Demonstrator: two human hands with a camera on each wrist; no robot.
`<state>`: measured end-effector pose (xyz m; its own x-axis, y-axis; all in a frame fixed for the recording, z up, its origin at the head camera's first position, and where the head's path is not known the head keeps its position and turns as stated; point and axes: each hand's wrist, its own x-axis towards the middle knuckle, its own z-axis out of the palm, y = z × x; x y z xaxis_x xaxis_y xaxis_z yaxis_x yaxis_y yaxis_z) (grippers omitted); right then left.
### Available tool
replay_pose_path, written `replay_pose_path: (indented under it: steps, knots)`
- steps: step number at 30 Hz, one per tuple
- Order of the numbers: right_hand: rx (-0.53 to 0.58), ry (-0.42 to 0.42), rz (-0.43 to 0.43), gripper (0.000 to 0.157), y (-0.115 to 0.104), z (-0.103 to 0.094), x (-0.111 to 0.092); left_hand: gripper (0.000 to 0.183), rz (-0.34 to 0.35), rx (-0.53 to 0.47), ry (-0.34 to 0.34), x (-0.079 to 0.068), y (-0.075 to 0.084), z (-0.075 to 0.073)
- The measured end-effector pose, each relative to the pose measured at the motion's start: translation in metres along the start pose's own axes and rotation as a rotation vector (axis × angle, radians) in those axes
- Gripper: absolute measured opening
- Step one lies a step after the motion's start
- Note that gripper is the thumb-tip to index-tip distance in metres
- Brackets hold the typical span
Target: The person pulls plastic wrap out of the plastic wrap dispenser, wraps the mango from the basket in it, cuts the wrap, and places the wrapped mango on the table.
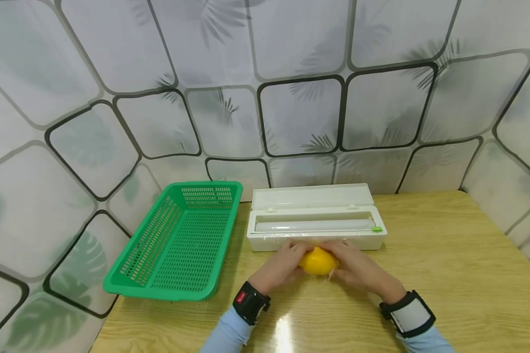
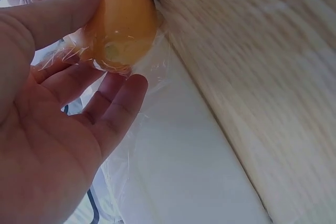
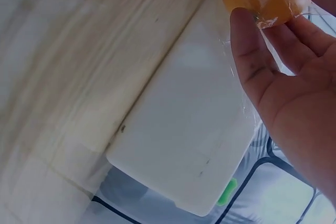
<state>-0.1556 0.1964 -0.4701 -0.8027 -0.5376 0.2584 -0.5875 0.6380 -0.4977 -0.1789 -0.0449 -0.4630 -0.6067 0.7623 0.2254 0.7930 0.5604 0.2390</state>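
- At far left on the wood-grain table (image 1: 459, 255): a green plastic basket (image 1: 198, 245), rectangular, with slotted walls and a perforated floor, set at a slant.
- Next along, beyond a pale blue sleeve and a black wrist strap (image 1: 250, 303): the left hand (image 1: 284, 264), gripping one side of a film-wrapped fruit, with thumb on its skin and fingers bent against the film opposite.
- Held between both hands, just in front of a white box: the yellow-orange fruit (image 1: 319, 261), rounded, smooth and glossy; bright yellow from above, deeper orange at the wrists, with a small pale spot at one end in the left wrist view. Impossible to tell whether touching the tabletop.
- Stretched over the skin: clear cling film (image 2: 160, 66), puckered into shiny creases near the fingertips and spread across the box's front.
- Directly behind: a white cling-film dispenser (image 1: 265, 243), lid tipped back, with a pale roll (image 1: 313, 225) lying inside.
- To the right of the fruit: the right hand (image 1: 357, 267), likewise gripping, with fingertips against the wrapped skin.
- At the dispenser's right end: a bright green slider (image 1: 377, 229).
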Motion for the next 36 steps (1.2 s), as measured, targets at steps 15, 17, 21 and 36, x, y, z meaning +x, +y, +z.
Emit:
replay_pose_path:
  steps: [15,17,21,36]
  knots:
    - [0.125,-0.064,0.075,0.056,0.0047,-0.0036,0.0009,0.047,-0.033,-0.086,-0.091,0.0014,-0.0003,-0.0038]
    - [0.128,-0.071,0.062,0.056,0.0058,-0.004,0.0016,0.047,-0.036,-0.108,-0.099,0.0017,-0.0006,-0.0043]
    - [0.136,-0.075,0.053,0.054,0.0048,-0.0046,0.0015,0.048,-0.043,-0.137,-0.121,0.0019,-0.0012,-0.0048]
    - [0.149,-0.087,0.118,0.053,-0.0007,-0.0074,0.0007,0.048,-0.024,0.0,-0.076,-0.0006,0.0026,-0.0035]
